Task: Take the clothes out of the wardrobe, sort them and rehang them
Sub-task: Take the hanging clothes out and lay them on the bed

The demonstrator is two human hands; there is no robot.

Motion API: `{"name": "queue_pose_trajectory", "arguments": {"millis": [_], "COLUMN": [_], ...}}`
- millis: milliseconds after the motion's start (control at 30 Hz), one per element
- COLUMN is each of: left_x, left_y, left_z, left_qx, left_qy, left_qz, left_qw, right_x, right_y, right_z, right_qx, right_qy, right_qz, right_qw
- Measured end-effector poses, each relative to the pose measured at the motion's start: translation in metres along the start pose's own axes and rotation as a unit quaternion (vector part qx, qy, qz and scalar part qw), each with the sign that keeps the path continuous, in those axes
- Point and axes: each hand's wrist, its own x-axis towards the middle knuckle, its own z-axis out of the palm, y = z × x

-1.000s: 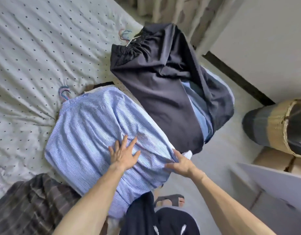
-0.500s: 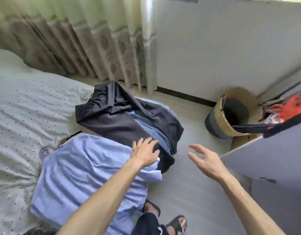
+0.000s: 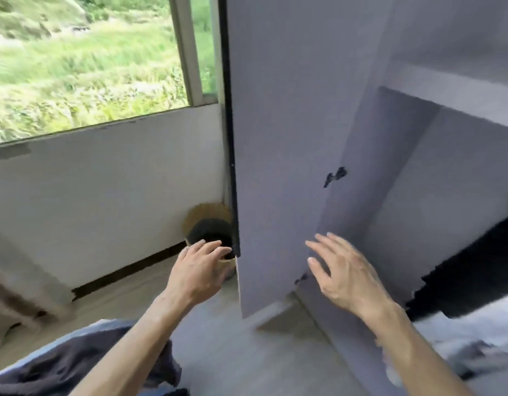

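Only the head view to go on, and it's pretty blurry. Both hands are up in front of the wardrobe [image 3: 461, 181] and holding nothing: the left hand [image 3: 200, 271] has loose, slightly bent fingers and hovers in front of a woven basket [image 3: 202, 217] just beside the edge of the open wardrobe door [image 3: 281, 124], while the right hand [image 3: 343, 277] has its fingers spread out straight over the door's inner face. As for the clothes, there's a dark garment [image 3: 75, 364] with a pale blue edge lying at bottom left under the left forearm, and a black mass [image 3: 476, 270] low on the right in the wardrobe opening that's probably more clothing, though I honestly can't tell. My guess is it's all light, soft, floppy fabric that slumps and slides if you grab it mid-cloth, so I'd go for the hanger hook or pinch the shoulders or waistband. No hanger shows here. There's a window [image 3: 90, 52] with greenery up left.
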Motion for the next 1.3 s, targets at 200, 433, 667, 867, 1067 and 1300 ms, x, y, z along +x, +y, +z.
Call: {"name": "queue_pose_trajectory", "arguments": {"millis": [200, 433, 667, 867, 1067, 1300], "left_x": [0.102, 0.170, 0.204, 0.217, 0.219, 0.221], "left_y": [0.081, 0.182, 0.287, 0.378, 0.457, 0.533], "left_z": [-0.021, -0.039, -0.064, -0.069, -0.038, 0.019], "left_qx": [0.009, -0.047, -0.085, -0.085, -0.133, -0.269], "left_qy": [0.006, -0.019, -0.017, -0.031, -0.133, -0.251], "left_qz": [0.154, 0.301, 0.404, 0.460, 0.441, 0.347], "left_qw": [0.988, 0.952, 0.911, 0.883, 0.878, 0.863], "right_x": [-0.023, -0.064, -0.109, -0.115, -0.108, -0.102], "right_y": [0.060, 0.100, 0.131, 0.191, 0.266, 0.347], "right_z": [-0.040, -0.088, -0.164, -0.235, -0.263, -0.243], "right_qx": [-0.030, -0.070, -0.120, -0.195, -0.297, -0.385], "right_qy": [0.046, 0.140, 0.263, 0.345, 0.371, 0.498], "right_qz": [0.137, 0.273, 0.350, 0.380, 0.399, 0.293], "right_qw": [0.989, 0.949, 0.891, 0.836, 0.784, 0.720]}}
